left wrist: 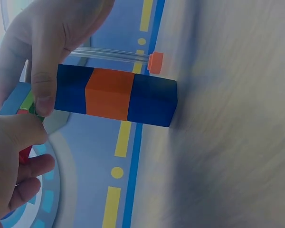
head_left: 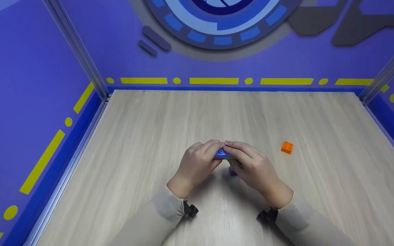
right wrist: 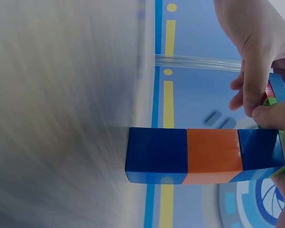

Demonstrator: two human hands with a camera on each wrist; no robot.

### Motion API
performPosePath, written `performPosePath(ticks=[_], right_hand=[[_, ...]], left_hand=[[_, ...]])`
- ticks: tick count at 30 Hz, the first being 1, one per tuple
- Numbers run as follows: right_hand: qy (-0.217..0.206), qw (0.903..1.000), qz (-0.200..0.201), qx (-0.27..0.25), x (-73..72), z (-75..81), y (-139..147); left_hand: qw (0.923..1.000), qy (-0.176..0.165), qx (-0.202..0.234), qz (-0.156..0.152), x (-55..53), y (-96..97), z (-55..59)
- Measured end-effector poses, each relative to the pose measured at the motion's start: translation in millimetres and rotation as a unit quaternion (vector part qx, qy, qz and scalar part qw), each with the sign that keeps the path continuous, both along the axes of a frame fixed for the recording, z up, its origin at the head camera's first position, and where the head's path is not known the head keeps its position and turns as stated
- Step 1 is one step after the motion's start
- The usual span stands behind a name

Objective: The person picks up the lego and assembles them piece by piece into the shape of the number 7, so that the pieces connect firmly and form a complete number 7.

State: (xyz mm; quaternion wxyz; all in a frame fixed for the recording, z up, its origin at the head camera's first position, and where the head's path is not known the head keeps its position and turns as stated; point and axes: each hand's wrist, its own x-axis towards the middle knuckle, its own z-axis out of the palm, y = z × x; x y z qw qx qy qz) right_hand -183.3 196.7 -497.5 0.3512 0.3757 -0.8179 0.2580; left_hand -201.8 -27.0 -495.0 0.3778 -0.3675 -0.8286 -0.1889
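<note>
Both hands grip one brick build from either side. Fingers of the left hand (head_left: 197, 162) lie over its top left, the thumb below. My right hand (head_left: 251, 160) holds its right end the same way. On top is a blue brick (head_left: 221, 154) with a stud showing between the fingertips. Under it, a red brick (left wrist: 24, 154) is by the left fingers and a green brick (right wrist: 271, 100) is beside it, both partly hidden. A column of blue, orange (right wrist: 213, 151) and blue bricks hangs below the right side, its lowest blue brick (right wrist: 156, 151) close over the tabletop.
A loose orange brick (head_left: 287, 147) lies on the wooden table (head_left: 149, 119), to the right of the hands. Blue panels (head_left: 251, 65) with yellow marks wall the table at the back and both sides, joined by metal posts (head_left: 80, 48).
</note>
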Motion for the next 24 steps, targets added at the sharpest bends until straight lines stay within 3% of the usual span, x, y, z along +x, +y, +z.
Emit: performPosePath(ticks=[6,17,21,24], right_hand=[[-0.002,1.0,-0.003,-0.001,-0.5,-1.3,0.8],[0.012,0.9998,0.014,-0.01,-1.9,-2.4,1.5],[0.016,0.9998,0.014,-0.006,-1.9,-2.1,1.5],[0.015,0.9998,0.013,-0.004,-2.3,-1.4,1.9]], left_hand=[[0.998,0.054,-0.015,0.029,0.3,1.6,1.4],[0.9872,0.136,-0.052,0.065,-3.3,2.1,2.5],[0.9895,0.123,-0.051,0.056,-3.2,1.1,2.3],[0.9958,0.072,-0.046,0.032,-2.6,0.1,5.0]])
